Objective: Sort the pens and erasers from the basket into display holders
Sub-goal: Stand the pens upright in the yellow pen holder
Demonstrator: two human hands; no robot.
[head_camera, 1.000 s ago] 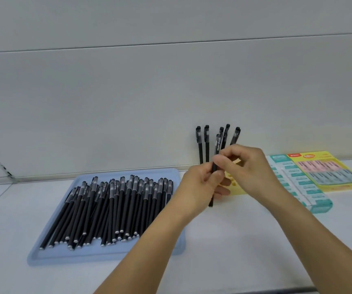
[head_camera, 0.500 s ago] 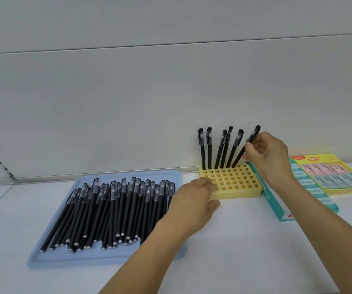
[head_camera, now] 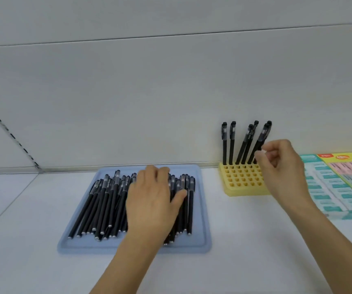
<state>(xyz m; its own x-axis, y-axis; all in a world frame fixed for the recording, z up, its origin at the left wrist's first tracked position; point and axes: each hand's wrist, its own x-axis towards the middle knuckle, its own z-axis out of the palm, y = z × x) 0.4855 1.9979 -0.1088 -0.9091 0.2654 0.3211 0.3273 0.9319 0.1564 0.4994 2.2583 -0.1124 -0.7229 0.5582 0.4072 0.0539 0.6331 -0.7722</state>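
Where the left hand (head_camera: 153, 200) spreads flat over the middle of the pile, a good part of the loose black pens (head_camera: 107, 206) is covered, so how many lie under the palm cannot be told; the fingers are straight and motion-blurred, resting on or just above the barrels and gripping nothing that shows. These pens lie side by side, caps toward the wall, on a shallow pale blue tray (head_camera: 202, 240) with rounded corners and a low rim. To its right stands a yellow block holder (head_camera: 240, 183), its top a grid of small square holes, and its right end is hidden behind the right hand (head_camera: 281, 160). Six or so slim matte pens (head_camera: 232, 143) stand in its back row, two upright, the others leaning right. Thumb and forefinger of the right hand are curled at the rightmost leaning pen (head_camera: 263, 136); whether they pinch it or have just parted cannot be made out. Flat boxes of erasers (head_camera: 336, 187), teal and yellow, run off the right edge.
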